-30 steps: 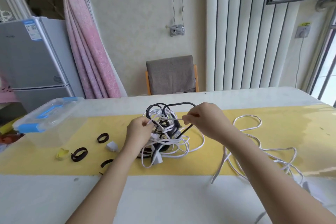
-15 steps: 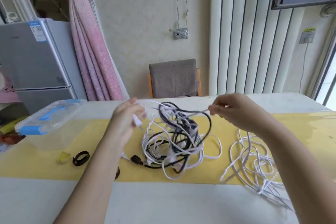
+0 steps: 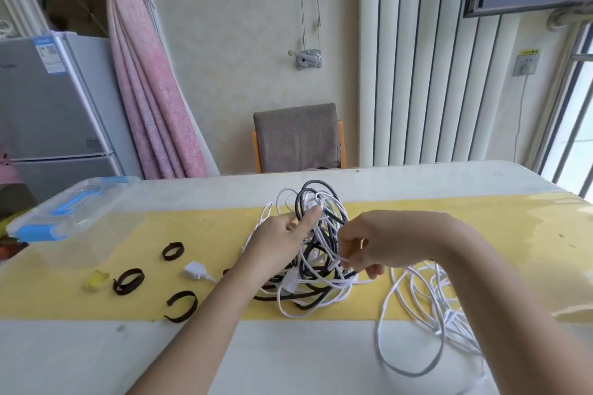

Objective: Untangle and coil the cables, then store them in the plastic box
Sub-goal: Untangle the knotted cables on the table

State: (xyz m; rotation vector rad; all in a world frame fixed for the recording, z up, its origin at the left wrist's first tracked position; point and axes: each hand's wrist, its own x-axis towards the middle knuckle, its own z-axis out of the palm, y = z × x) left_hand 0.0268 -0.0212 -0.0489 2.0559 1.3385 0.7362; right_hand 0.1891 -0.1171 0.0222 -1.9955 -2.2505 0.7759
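A tangle of white and black cables (image 3: pixel 316 279) is heaped on the yellow mat in the middle of the table. My left hand (image 3: pixel 282 234) is against the left side of the heap with its fingers stretched out into the raised loops. My right hand (image 3: pixel 372 244) pinches a white strand at the heap's right side. A second loose pile of white cable (image 3: pixel 426 308) lies to the right, under my right forearm. The clear plastic box (image 3: pixel 73 212) with a blue-handled lid stands at the table's far left.
Three black strap loops (image 3: pixel 128 280) and a small yellow piece (image 3: pixel 96 279) lie on the yellow mat (image 3: pixel 481 234) left of the heap, beside a white plug (image 3: pixel 195 271). A chair (image 3: pixel 298 138) stands behind the table, a fridge at the far left.
Both hands have come back down and inward to the tangle after pulling a strand apart at height. The white plug now lies on the mat at the left.
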